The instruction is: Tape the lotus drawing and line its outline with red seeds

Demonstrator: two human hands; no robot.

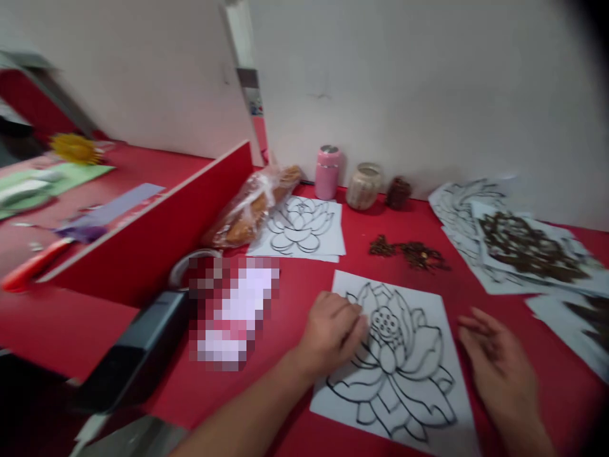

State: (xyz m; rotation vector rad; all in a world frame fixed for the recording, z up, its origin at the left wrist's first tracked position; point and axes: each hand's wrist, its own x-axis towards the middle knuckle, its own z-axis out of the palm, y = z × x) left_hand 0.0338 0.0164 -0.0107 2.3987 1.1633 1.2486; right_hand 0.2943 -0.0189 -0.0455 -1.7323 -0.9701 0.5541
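Observation:
A white sheet with a black outline drawing of a lotus flower [390, 381] lies on the red table between my hands. Over its upper left part rests my left hand [333, 333], fingers curled inward; whatever they may hold is hidden. Just off the sheet's right edge is my right hand [502, 365], its fingers loosely bent and thumb apart, with nothing visible in it. Beyond the sheet's top edge sits a small heap of brown dried bits [419, 255], with a smaller clump [381, 245] beside it.
Behind stand a pink flask [328, 172], a pale jar [364, 186] and a dark brown jar [398, 192]. Another lotus sheet [304, 225] lies by a plastic-wrapped bundle [252, 209]. Right are papers bearing brown pieces [533, 247]. A phone [133, 355] and red divider [157, 235] are left.

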